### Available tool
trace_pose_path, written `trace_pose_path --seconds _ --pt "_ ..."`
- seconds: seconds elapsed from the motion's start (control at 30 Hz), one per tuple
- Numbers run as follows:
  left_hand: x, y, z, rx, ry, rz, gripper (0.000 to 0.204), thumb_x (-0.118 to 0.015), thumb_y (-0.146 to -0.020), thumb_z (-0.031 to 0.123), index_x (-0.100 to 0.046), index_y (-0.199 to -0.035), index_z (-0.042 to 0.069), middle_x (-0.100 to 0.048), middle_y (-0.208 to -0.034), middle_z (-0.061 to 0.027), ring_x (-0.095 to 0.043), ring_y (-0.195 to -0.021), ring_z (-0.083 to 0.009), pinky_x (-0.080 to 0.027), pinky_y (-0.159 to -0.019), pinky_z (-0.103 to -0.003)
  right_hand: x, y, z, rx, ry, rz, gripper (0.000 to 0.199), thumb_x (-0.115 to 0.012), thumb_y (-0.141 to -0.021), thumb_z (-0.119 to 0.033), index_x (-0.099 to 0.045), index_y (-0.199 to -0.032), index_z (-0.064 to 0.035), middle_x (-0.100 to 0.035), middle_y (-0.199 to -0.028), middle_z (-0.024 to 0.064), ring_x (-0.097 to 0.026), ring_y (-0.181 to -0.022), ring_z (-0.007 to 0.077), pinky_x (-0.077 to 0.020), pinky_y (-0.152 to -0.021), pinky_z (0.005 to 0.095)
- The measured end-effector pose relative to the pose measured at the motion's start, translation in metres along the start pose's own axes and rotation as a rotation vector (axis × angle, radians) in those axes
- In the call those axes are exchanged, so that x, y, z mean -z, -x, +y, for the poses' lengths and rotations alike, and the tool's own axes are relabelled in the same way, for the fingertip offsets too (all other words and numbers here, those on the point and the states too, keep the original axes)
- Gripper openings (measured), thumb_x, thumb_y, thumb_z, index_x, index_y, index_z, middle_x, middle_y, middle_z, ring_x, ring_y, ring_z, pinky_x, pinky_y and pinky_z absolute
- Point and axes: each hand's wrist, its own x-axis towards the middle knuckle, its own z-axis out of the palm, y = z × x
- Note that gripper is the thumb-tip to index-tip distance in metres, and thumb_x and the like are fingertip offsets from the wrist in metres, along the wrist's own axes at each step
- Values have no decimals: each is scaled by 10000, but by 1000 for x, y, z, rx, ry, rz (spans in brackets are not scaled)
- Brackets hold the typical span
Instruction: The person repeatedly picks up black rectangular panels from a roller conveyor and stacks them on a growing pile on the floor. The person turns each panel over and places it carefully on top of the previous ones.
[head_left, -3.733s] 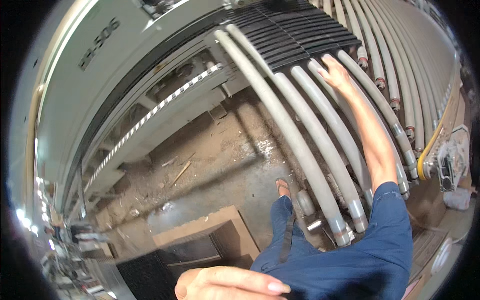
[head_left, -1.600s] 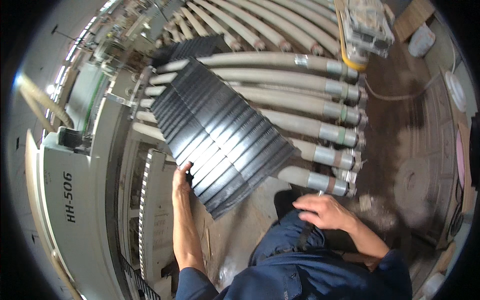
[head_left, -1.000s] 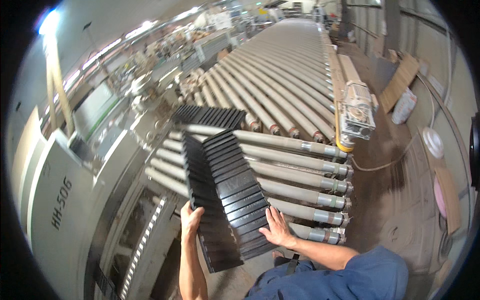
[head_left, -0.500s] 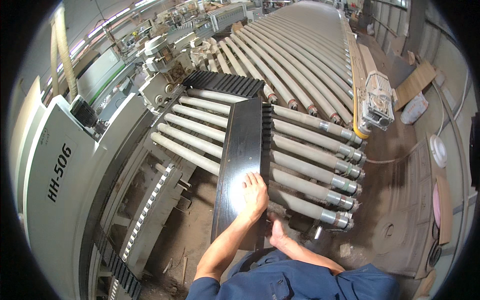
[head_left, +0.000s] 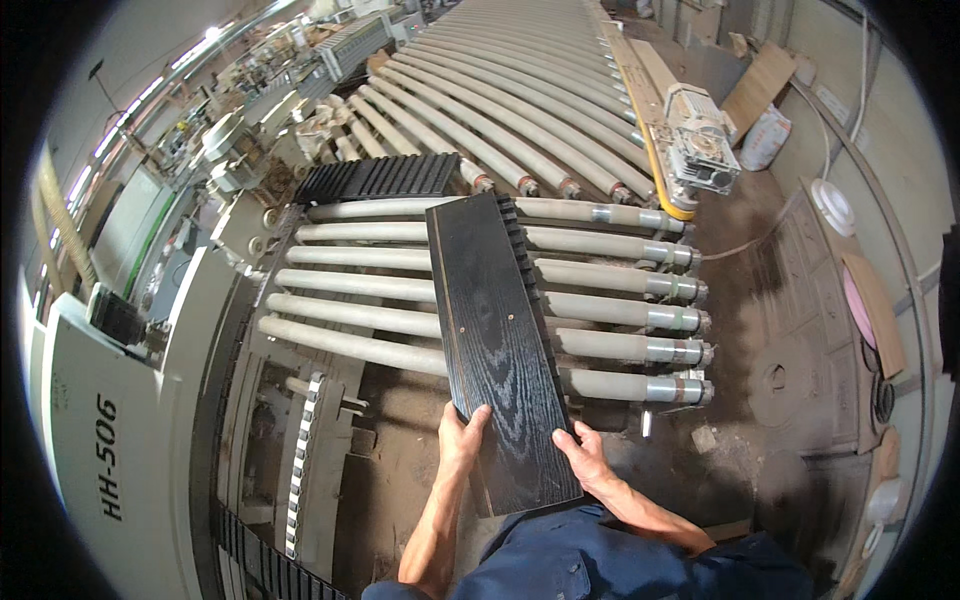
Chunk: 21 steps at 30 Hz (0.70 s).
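Head view: hands [head_left: 459, 443] grip black board [head_left: 495, 360] over grey rollers [head_left: 360, 286]; white machine [head_left: 120, 380] left, dusty floor [head_left: 390, 480].

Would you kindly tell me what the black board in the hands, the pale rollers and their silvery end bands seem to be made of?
Black board: probably wood or veneer, dark-finished with a slight sheen; grain shows.
Pale rollers: perhaps plastic- or rubber-covered, being matt and greyish; the core is hidden.
Silvery end bands: likely metal or metallic tape, judging by their shine.
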Motion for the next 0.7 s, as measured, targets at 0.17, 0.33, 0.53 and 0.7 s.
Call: trace_pose_path --seconds 0.17,0.33,0.53,0.7 --pt "-26 -15 65 -128 70 -156 358 -660 -871 93 -595 -1187 -62 -684 -1005 -92 -620 -882 -141 -514 -818 -291 13 1 -23 174 77 155 433 -714 -896 -299 -612 -1167 22 -644 -1026 28 -561 -897 98 -481 -823 279" --pt "-75 -73 81 -176 4 -195 417 -722 -836 216 -622 -1166 -19 -712 -1002 -210 -690 -951 -257 -517 -846 -371 38 -44 -55 215 177 251 326 -650 -940 -283 -647 -1092 5 -644 -983 -5 -550 -867 93 -466 -793 268" --pt "-76 -75 93 -314 -633 -222 507 -698 -843 373 -610 -1184 8 -648 -1079 -270 -604 -1057 -430 -486 -915 -480 43 -5 -94 383 956 306 326 -624 -931 -286 -641 -1029 25 -535 -695 121 -459 -662 117 -450 -596 332" --pt "37 35 7 -113 -470 -150 340 -633 -871 271 -684 -1071 0 -688 -976 -223 -653 -931 -399 -517 -847 -438 172 110 -55 -171 860 214 300 -609 -944 -253 -668 -1091 2 -671 -858 136 -614 -770 182 -483 -722 334"
